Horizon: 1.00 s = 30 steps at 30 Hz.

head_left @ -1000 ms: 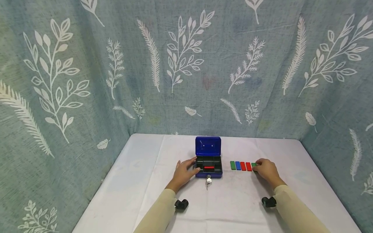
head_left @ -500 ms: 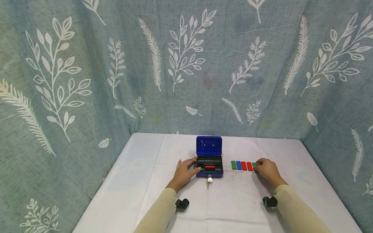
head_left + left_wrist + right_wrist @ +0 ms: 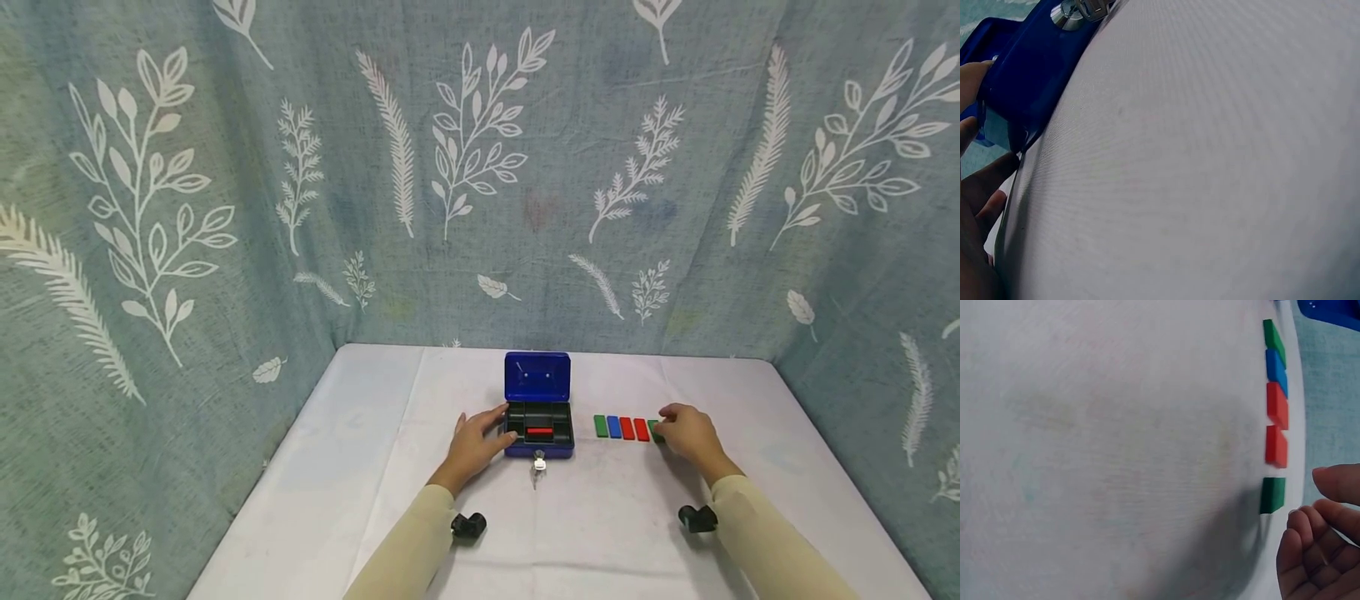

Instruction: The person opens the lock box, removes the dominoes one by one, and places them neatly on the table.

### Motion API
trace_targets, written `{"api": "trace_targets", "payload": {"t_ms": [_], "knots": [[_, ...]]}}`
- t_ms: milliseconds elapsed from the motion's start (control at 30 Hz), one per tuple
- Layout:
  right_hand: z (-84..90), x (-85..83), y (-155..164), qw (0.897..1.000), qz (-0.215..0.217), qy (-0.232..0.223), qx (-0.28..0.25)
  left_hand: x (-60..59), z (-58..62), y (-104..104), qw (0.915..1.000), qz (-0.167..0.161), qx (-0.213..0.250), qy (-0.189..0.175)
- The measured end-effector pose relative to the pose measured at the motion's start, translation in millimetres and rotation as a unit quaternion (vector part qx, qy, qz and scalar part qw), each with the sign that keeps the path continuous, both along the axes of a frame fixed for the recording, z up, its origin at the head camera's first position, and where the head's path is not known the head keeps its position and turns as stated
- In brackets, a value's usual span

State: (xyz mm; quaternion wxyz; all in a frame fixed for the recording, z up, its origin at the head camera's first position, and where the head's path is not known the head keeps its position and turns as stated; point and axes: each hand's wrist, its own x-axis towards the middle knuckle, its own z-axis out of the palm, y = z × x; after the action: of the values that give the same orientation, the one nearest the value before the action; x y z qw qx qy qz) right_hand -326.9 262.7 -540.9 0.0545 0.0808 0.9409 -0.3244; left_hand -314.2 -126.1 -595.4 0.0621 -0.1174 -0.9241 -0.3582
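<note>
Head view, left of centre: the left hand (image 3: 474,440) rests against the open blue cash box (image 3: 538,417). Right of centre, the right hand (image 3: 686,433), released, hovers beside the end green block (image 3: 1272,494); careless fingers may scatter the row.

- Open cash box (image 3: 539,417), lid upright: blocks centre approach from behind.
- Block row (image 3: 626,427) right of box; narrow gap between.
- Key (image 3: 537,468) hanging at the box front.
- Bare tablecloth (image 3: 600,517) in front.

A grey-green curtain (image 3: 480,167) printed with white leaves and ferns hung on three sides of a table (image 3: 360,433) under white cloth.
</note>
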Motion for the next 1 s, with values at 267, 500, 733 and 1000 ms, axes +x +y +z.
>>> {"api": "trace_targets", "payload": {"t_ms": [267, 500, 733, 1000], "knots": [[7.5, -2.4, -6.2, 1.000, 0.008, 0.008, -0.018, 0.9, 0.3, -2.3, 0.9999, -0.003, 0.005, 0.010], [10.1, -0.7, -16.6, 0.999, 0.015, 0.018, -0.030, 2.8, 1.7, -1.6, 1.0000, -0.002, 0.001, 0.002], [13.5, 1.6, -29.3, 0.998, 0.014, 0.016, -0.057, 2.3, 1.8, -0.7, 1.0000, -0.003, 0.004, 0.007], [12.4, 5.8, -44.8, 0.998, 0.021, 0.026, -0.060, 4.0, 3.0, -0.7, 0.9999, -0.005, 0.006, 0.011]]}}
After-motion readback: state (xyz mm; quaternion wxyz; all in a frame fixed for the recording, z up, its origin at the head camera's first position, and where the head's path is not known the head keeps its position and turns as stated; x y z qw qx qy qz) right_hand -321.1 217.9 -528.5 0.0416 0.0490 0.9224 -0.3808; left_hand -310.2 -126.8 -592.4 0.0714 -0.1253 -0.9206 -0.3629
